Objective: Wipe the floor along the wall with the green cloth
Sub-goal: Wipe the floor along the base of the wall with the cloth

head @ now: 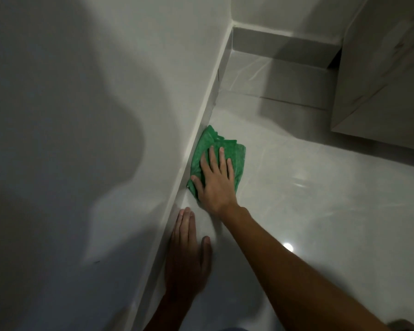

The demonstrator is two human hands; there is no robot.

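A folded green cloth (227, 152) lies on the glossy pale floor (308, 211), its left edge against the skirting (201, 130) at the foot of the white wall (93, 103). My right hand (214, 183) presses flat on the cloth with fingers spread, covering its near half. My left hand (187, 256) rests palm down on the bare floor just behind, close to the skirting, fingers together and holding nothing.
The skirting runs away to a corner (232, 39) at the far end. A pale cabinet (380, 80) stands at the right, raised above the floor. A bright light reflection (287, 246) shines on the tiles near my right forearm.
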